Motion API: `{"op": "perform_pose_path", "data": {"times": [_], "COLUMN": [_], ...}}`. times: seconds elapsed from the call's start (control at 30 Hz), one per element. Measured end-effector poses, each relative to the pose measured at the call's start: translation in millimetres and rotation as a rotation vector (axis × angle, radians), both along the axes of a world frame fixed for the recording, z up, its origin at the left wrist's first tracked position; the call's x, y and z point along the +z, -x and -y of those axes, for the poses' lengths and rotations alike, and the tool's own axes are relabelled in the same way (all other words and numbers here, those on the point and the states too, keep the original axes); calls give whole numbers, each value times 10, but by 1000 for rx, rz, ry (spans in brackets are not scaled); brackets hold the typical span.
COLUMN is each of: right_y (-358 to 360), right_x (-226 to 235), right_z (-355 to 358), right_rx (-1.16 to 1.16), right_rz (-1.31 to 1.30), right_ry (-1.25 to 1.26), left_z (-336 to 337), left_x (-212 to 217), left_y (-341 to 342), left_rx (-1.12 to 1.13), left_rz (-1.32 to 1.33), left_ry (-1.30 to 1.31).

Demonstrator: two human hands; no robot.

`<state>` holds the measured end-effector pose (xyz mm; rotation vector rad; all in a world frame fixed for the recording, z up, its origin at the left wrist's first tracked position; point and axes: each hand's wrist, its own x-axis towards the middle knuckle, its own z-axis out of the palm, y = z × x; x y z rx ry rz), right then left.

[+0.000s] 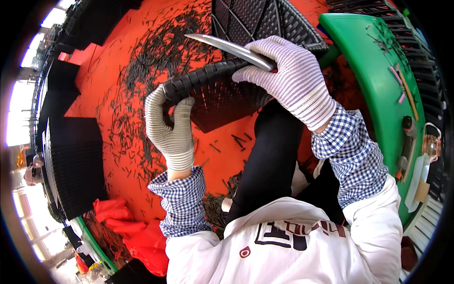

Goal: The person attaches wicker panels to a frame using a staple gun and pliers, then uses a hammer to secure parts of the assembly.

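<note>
A black woven plastic-rattan piece is tilted in front of me, with a strip-wrapped edge running across its near side. My left hand, in a striped knit glove, is closed round the left end of that edge. In the same kind of glove, my right hand grips a long, pointed silver knife. Its blade points left above the wrapped edge; its handle is hidden in my fingers. The thumb of this hand is close to the edge, and I cannot tell whether it touches.
Many dark offcuts litter the red floor. At the right stands a green table with a cutter-like tool, a pink stick and scraps. Black woven pieces stand at the left; red cloth lies lower left.
</note>
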<state>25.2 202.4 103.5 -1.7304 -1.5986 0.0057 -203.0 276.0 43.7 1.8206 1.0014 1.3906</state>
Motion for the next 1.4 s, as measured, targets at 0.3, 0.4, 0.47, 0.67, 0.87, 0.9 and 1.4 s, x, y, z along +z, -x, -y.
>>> {"op": "perform_pose_path", "data": {"times": [0.3, 0.4, 0.47, 0.67, 0.87, 0.9, 1.4], "right_y": [218, 201, 221, 281, 213, 200, 16], "right_x": [-14, -36, -17, -57, -72, -82, -91], "right_z": [-56, -56, -45, -69, -23, -18, 18], "right_rx": [-2, -4, 8, 12, 6, 18, 38], "right_rz": [108, 127, 108, 107, 115, 102, 65], "right_ry": [29, 34, 47, 7, 15, -7, -49], "left_z": [-17, 1, 26, -32, -33, -33, 73], "left_x": [-46, -44, -24, -32, -60, -56, -194], "left_y": [71, 52, 32, 104, 66, 53, -130], "left_rx": [230, 209, 191, 246, 157, 138, 14], "left_rz": [-37, -44, -19, -193, -158, -140, 99], "left_ry": [-141, -193, -158, -279, -248, -262, -70]}}
